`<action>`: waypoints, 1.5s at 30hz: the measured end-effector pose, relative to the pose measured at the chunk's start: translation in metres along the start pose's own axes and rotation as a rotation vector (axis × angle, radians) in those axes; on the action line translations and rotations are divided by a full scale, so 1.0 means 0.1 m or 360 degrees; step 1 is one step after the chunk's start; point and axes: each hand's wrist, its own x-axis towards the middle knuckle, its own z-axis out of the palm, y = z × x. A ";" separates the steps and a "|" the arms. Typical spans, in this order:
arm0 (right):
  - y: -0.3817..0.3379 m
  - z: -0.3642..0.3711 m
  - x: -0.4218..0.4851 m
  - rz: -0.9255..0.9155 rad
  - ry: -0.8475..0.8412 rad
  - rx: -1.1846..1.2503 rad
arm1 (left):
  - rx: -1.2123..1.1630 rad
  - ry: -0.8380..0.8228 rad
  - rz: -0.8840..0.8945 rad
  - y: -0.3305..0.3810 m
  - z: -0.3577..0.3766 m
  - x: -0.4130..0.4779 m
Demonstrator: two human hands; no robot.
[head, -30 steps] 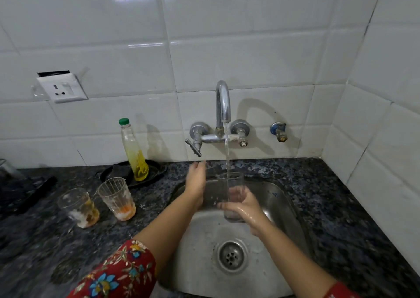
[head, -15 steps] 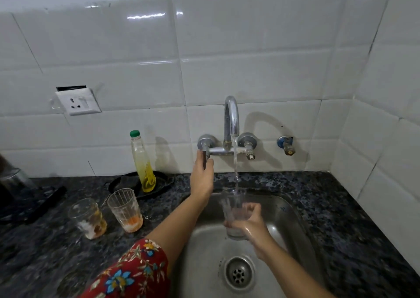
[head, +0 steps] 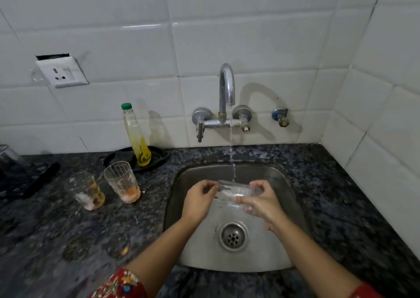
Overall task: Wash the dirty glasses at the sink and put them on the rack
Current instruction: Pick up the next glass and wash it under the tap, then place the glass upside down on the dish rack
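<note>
Clear glass (head: pixel 236 191) lies sideways, axis left-right, left grip (head: pixel 198 200) and right grip (head: pixel 261 203) holding its ends.

A red sleeve (head: pixel 120 284) printed with pale and blue flowers is worn on the left arm; a red sleeve edge (head: pixel 363 291) is seen on the right. The right hand (head: pixel 263 203) is wetted.

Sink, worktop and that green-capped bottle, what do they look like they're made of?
Sink: looks like stainless steel, brushed grey metal with soft, dull reflections.
Worktop: seemingly polished granite or a similar stone, dark with grey speckles.
Bottle: probably clear plastic, see-through with yellow liquid inside; it could be glass.
</note>
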 end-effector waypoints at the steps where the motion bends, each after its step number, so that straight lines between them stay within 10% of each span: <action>1: -0.04 -0.01 -0.02 -0.0055 0.0034 -0.0013 | -0.0010 0.0012 -0.0028 -0.01 0.01 -0.04; 11: -0.31 0.10 -0.05 -0.0733 0.0218 -0.0553 | 0.0353 -0.0274 -0.0119 0.10 0.11 -0.11; 19: -0.09 0.23 -0.07 -0.0641 0.0269 -0.0719 | 0.0570 -0.0621 -0.0190 -0.02 0.04 -0.09; 31: -0.91 1.88 -0.22 0.0442 -0.0127 0.1301 | -0.0720 0.0363 0.0035 -0.10 -2.23 0.24; 45: -1.19 5.53 -0.30 0.0620 -0.0589 0.0923 | -0.0891 0.0937 -0.0328 -1.79 -5.10 0.00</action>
